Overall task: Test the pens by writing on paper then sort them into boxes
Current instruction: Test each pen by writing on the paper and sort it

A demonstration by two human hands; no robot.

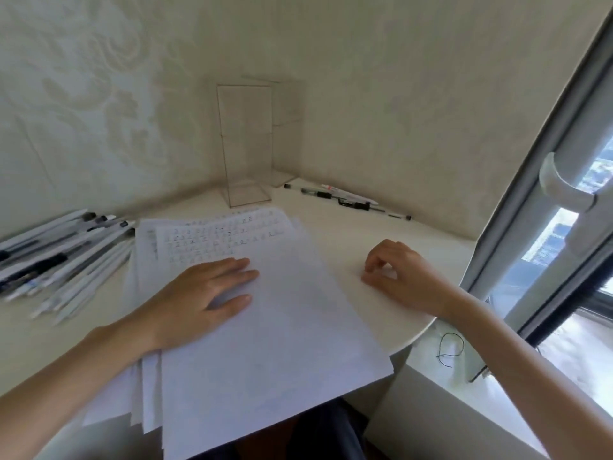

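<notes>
The left hand (199,293) lies flat, fingers straight, palm down on the stack of paper sheets (282,343) at the middle of the desk (391,230). The right hand (401,277) rests on the bare desk just right of the sheets, fingers loosely curled, with nothing visible in it. A large pile of white pens (66,257) lies left of the left hand, apart from it. A smaller group of pens (348,200) lies beyond the right hand along the wall. Two clear boxes (247,144) stand upright in the far corner.
</notes>
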